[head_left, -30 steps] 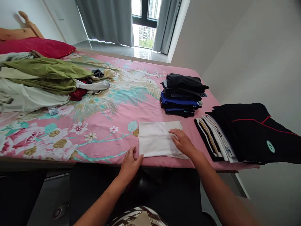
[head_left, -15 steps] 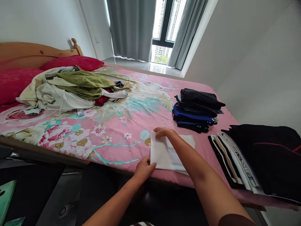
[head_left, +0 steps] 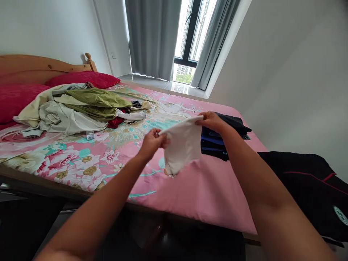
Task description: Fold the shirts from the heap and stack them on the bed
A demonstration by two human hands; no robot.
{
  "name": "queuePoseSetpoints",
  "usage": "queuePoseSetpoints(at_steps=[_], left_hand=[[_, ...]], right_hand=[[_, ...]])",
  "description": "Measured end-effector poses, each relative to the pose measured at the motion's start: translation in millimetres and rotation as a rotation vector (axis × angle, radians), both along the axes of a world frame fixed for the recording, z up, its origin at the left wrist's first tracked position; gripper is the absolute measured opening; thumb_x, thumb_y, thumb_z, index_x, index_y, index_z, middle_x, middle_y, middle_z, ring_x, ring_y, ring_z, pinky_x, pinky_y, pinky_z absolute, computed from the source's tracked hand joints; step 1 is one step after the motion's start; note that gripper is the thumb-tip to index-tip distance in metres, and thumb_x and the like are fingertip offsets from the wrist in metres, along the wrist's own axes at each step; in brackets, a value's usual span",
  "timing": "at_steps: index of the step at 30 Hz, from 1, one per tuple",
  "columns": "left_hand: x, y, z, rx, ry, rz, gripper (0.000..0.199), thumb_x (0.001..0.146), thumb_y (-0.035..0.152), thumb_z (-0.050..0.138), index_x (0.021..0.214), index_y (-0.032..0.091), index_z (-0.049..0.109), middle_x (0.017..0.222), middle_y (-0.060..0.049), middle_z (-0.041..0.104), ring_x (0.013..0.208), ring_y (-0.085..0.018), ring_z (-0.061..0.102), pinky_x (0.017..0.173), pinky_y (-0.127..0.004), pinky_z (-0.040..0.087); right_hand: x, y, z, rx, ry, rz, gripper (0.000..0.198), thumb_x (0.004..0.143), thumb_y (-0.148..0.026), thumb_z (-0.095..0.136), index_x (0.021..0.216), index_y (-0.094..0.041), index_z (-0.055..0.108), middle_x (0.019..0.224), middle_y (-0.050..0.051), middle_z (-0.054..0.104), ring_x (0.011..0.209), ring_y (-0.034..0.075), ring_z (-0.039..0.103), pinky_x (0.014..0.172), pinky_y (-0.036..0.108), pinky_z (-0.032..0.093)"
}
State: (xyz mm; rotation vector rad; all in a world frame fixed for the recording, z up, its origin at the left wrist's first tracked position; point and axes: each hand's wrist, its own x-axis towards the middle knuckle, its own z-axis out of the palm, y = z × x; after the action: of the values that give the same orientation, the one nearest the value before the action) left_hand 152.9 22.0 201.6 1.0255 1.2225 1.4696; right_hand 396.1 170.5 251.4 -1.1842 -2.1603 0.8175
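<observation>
A white folded garment point(head_left: 183, 143) hangs in the air over the bed, its kind not clear from the folds. My left hand point(head_left: 152, 142) pinches its upper left corner. At the upper right corner, the fingers of my right hand point(head_left: 212, 120) are closed on the fabric. Just behind that hand stands a stack of dark and blue folded clothes point(head_left: 214, 146), partly covered by my right forearm and the garment.
On the pink flowered bed sheet point(head_left: 190, 195), a loose heap of clothes point(head_left: 73, 112) lies at the left by red pillows point(head_left: 87, 79). Black clothing point(head_left: 304, 181) with a red line is at the right edge. A wooden headboard point(head_left: 32, 67) stands far left.
The white garment has come up off the bed and away from me, held at two corners. My right hand has moved right, my left hand up and left.
</observation>
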Motion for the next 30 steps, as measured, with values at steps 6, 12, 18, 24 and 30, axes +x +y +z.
queuePoseSetpoints(at_steps=[6,12,18,24,30], left_hand=[[-41,33,15.0,0.211,0.292,0.028,0.029,0.061,0.031,0.072,0.081,0.014,0.059,0.072,0.000,0.067,0.066,-0.014,0.064,0.060,-0.025,0.050],[-53,-12,-129.8,0.001,0.724,0.071,0.014,0.070,0.019,0.058,0.079,0.021,0.068,0.087,0.000,0.074,0.079,-0.017,0.068,0.072,-0.028,0.053],[-54,-57,-193.1,0.096,0.828,0.061,0.022,0.069,0.007,0.053,0.078,0.021,0.067,0.103,-0.004,0.071,0.104,-0.018,0.063,0.097,-0.034,0.047],[-67,-119,-198.0,0.361,1.077,-0.067,0.018,0.077,0.011,0.054,0.085,0.023,0.066,0.111,-0.005,0.068,0.112,-0.020,0.058,0.097,-0.039,0.046],[-69,-185,-184.8,0.316,1.083,-0.179,0.020,0.084,0.024,0.056,0.101,0.025,0.066,0.117,-0.006,0.063,0.111,-0.021,0.056,0.096,-0.039,0.045]], right_hand=[[6,-17,-2,0.397,0.112,-0.045,0.023,0.074,-0.027,0.060,0.090,-0.016,0.072,0.084,0.003,0.068,0.082,0.015,0.059,0.080,0.029,0.046],[-3,-79,-182,0.368,0.006,-0.153,0.021,0.075,-0.017,0.059,0.087,-0.022,0.075,0.103,0.010,0.066,0.099,0.022,0.059,0.092,0.040,0.046],[-1,-154,-274,0.410,-0.035,-0.257,0.033,0.082,-0.015,0.050,0.104,-0.026,0.072,0.116,0.009,0.060,0.110,0.022,0.053,0.095,0.042,0.045],[10,-227,-267,0.479,-0.027,-0.197,0.034,0.081,-0.012,0.053,0.105,-0.029,0.070,0.116,0.007,0.058,0.113,0.022,0.051,0.096,0.043,0.045],[23,-283,-255,0.391,0.001,-0.193,0.036,0.081,-0.007,0.047,0.103,-0.026,0.068,0.118,0.007,0.058,0.115,0.022,0.051,0.098,0.045,0.046]])
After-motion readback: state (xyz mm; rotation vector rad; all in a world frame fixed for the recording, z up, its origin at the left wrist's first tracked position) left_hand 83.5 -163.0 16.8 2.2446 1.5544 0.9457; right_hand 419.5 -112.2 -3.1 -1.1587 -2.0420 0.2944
